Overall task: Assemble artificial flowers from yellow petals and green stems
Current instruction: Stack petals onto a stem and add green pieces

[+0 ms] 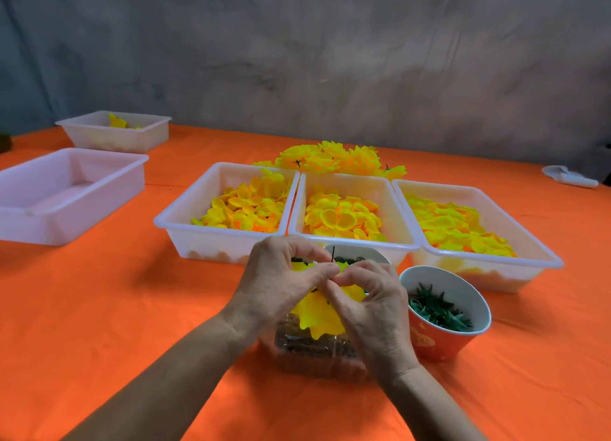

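From my seat I see both hands meeting at about 6 o'clock on the orange table point(99, 308), low in the centre of the view. The left hand point(277, 285) and the right hand point(373, 311) both pinch the half-built flower point(322, 311), fingertips nearly touching above its yellow petals, with a thin dark stem point(333, 254) poking up between them. So neither hand is free; each is curled onto the flower.

Directly under it sits a clear plastic box point(317, 348) of dark small parts. At 3 o'clock from the hands stands a red bowl point(439, 341) of green leafy pieces, and a white bowl point(370, 254) shows just behind the knuckles at 12. Beyond that, three white trays point(228, 242) of loose yellow petals run side by side, and finished flowers point(334, 159) lie heaped past them. Two more tubs sit off at 10 o'clock.

I judge the petals to be thin fabric: almost weightless, floppy, easy to crease, and apt to slide back off the stem. The stem looks stiff but slender, likely to bend if pushed off-axis. I would hold the stem low with one hand and grip each petal layer close to its centre hole, not at the edges.
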A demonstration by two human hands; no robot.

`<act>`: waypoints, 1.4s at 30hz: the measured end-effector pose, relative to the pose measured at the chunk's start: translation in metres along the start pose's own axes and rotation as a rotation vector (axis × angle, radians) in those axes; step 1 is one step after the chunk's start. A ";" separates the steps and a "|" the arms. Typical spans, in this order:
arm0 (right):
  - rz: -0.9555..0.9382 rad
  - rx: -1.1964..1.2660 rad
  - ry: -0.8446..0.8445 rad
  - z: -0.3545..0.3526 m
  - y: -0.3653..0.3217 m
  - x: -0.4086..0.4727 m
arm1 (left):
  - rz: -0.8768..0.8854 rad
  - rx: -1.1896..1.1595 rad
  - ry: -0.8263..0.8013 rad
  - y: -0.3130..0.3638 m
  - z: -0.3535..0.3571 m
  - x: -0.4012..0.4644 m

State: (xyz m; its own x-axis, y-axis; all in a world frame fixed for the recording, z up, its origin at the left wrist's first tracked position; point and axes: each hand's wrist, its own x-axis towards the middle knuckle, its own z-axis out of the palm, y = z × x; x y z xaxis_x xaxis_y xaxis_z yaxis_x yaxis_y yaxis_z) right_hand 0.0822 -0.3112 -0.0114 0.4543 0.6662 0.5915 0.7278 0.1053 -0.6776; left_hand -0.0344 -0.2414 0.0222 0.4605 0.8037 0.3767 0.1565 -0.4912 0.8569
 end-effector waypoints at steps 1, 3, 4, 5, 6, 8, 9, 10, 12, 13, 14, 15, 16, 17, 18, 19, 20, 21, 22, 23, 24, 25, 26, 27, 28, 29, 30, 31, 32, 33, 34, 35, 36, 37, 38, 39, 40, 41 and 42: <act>-0.008 -0.003 0.023 0.002 0.000 -0.001 | -0.006 0.009 0.011 0.000 0.002 0.001; -0.038 0.022 0.070 0.006 0.004 -0.001 | -0.013 0.037 0.020 -0.002 0.005 0.002; -0.056 0.039 0.092 0.007 0.006 -0.002 | -0.015 0.051 0.022 -0.002 0.005 0.002; -0.072 0.053 0.115 0.009 0.008 -0.003 | -0.010 0.066 0.024 -0.003 0.006 0.003; -0.086 0.067 0.138 0.011 0.010 -0.004 | 0.002 0.083 0.023 -0.003 0.006 0.003; -0.102 0.096 0.162 0.014 0.013 -0.006 | 0.029 0.111 0.020 -0.002 0.006 0.004; -0.107 0.106 0.165 0.015 0.013 -0.006 | 0.035 0.119 0.022 -0.001 0.006 0.004; -0.109 0.111 0.165 0.016 0.014 -0.006 | 0.036 0.127 0.027 -0.001 0.006 0.005; -0.118 0.091 0.164 0.016 0.014 -0.006 | 0.020 0.145 0.023 -0.001 0.006 0.005; -0.135 0.063 0.168 0.016 0.014 -0.007 | 0.014 0.148 0.020 -0.001 0.006 0.004; -0.155 0.022 0.176 0.015 0.012 -0.007 | 0.014 0.147 0.018 0.000 0.005 0.003; -0.165 -0.020 0.186 0.014 0.010 -0.007 | 0.014 0.144 0.016 0.002 0.005 0.003; -0.161 -0.058 0.202 0.014 0.007 -0.007 | 0.015 0.143 0.018 0.002 0.005 0.003; -0.147 -0.090 0.222 0.014 0.004 -0.007 | 0.014 0.142 0.021 0.002 0.005 0.004; -0.122 -0.118 0.246 0.014 0.001 -0.008 | 0.013 0.143 0.020 0.003 0.005 0.005; -0.095 -0.149 0.270 0.015 -0.001 -0.008 | 0.014 0.145 0.016 0.003 0.004 0.005; -0.071 -0.187 0.291 0.015 -0.003 -0.008 | 0.017 0.145 0.010 0.004 0.004 0.005; -0.054 -0.225 0.307 0.015 -0.006 -0.008 | 0.019 0.144 0.004 0.004 0.004 0.004; -0.045 -0.254 0.317 0.016 -0.008 -0.007 | 0.020 0.143 0.000 0.004 0.004 0.004; -0.042 -0.278 0.322 0.016 -0.011 -0.006 | 0.020 0.142 -0.002 0.004 0.003 0.003; -0.041 -0.302 0.325 0.017 -0.013 -0.006 | 0.019 0.143 -0.003 0.004 0.004 0.004; -0.038 -0.328 0.330 0.018 -0.015 -0.006 | 0.019 0.146 -0.003 0.005 0.004 0.004; -0.034 -0.350 0.331 0.019 -0.017 -0.006 | 0.018 0.148 -0.001 0.005 0.004 0.004; -0.025 -0.360 0.331 0.021 -0.018 -0.008 | 0.019 0.150 0.003 0.005 0.005 0.005; -0.011 -0.355 0.332 0.023 -0.018 -0.009 | 0.021 0.152 0.006 0.006 0.005 0.005; 0.007 -0.339 0.334 0.024 -0.018 -0.011 | 0.024 0.153 0.007 0.006 0.005 0.005; 0.023 -0.322 0.338 0.025 -0.017 -0.012 | 0.028 0.155 0.007 0.005 0.005 0.005; 0.029 -0.310 0.343 0.027 -0.015 -0.014 | 0.031 0.157 0.007 0.005 0.004 0.004; 0.027 -0.298 0.351 0.028 -0.014 -0.015 | 0.035 0.155 0.006 0.004 0.004 0.004; 0.020 -0.283 0.364 0.030 -0.013 -0.016 | 0.038 0.150 0.006 0.004 0.005 0.005; 0.012 -0.262 0.380 0.031 -0.012 -0.016 | 0.041 0.146 0.006 0.004 0.005 0.005; 0.003 -0.240 0.397 0.032 -0.011 -0.016 | 0.044 0.143 0.007 0.003 0.005 0.005; -0.008 -0.220 0.413 0.034 -0.009 -0.016 | 0.043 0.142 0.009 0.003 0.005 0.005; -0.016 -0.205 0.426 0.035 -0.008 -0.017 | 0.041 0.140 0.010 0.002 0.005 0.006; -0.020 -0.193 0.437 0.037 -0.007 -0.017 | 0.042 0.137 0.013 0.001 0.005 0.006; -0.023 -0.186 0.444 0.038 -0.005 -0.017 | 0.044 0.130 0.016 0.000 0.006 0.006; -0.021 -0.181 0.450 0.040 -0.004 -0.018 | 0.049 0.126 0.017 0.000 0.006 0.006; -0.019 -0.177 0.454 0.041 -0.002 -0.018 | 0.055 0.126 0.021 0.000 0.006 0.006; -0.014 -0.171 0.455 0.043 -0.002 -0.018 | 0.058 0.131 0.029 -0.001 0.006 0.007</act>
State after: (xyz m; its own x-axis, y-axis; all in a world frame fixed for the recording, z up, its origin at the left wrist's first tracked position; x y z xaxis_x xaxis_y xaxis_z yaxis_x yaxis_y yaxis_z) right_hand 0.0510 -0.2915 -0.0392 0.5943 0.2712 0.7572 0.7924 -0.0361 -0.6090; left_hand -0.0259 -0.2379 0.0219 0.4468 0.7814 0.4355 0.2439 -0.5748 0.7811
